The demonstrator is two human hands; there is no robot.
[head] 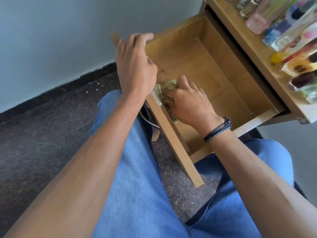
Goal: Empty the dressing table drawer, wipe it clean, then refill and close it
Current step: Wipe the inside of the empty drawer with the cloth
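At nine o'clock lie one dark speckled floor (42, 126) and one pale wall (51, 40), meeting along a black skirting strip. Two legs in blue jeans (137, 177) fill six o'clock.

There are two hands. The left hand (135, 66), just left of centre, lies over the far end of the front panel (171, 134) and hides that corner. Its fingers are bent past the edge, but whether they clamp the wood I cannot tell.

There is one cloth (165, 87), greenish and crumpled, at the centre. It is pressed on the drawer floor, right against the inside of the front panel. The right hand (187, 102) is bunched around it and covers most of it. One black cord bracelet (217, 129) circles that wrist.

The one drawer (197, 62) stands pulled out, running from centre toward one o'clock. Its bare wooden floor holds only the cloth and the hand. A metal handle (147, 119) shows under the front panel, partly behind the left forearm.

At two o'clock the tabletop (240, 36) overhangs the rear of the drawer. On it stands one crowded row of bottles (277, 19), clear and coloured. They overlap and the picture's edge cuts them, so they cannot be counted.
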